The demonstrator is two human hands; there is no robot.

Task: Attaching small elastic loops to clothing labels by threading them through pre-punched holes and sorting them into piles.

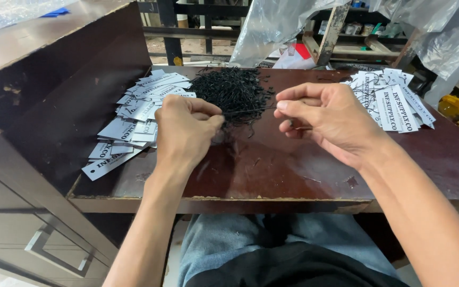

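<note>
Near surface [272, 170]: bare, open for hands.
Left: loose tags [139, 117] and dark cabinet wall [65, 106] blocked passage.
Centre rear: black string heap [232, 90].
Right: second tag pile [394, 98].

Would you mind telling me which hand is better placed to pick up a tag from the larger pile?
Probably the left hand. It hovers right beside the larger tag pile, at the table's left side. The right hand sits farther across, nearer the smaller pile. Both pinch a black string.
</note>
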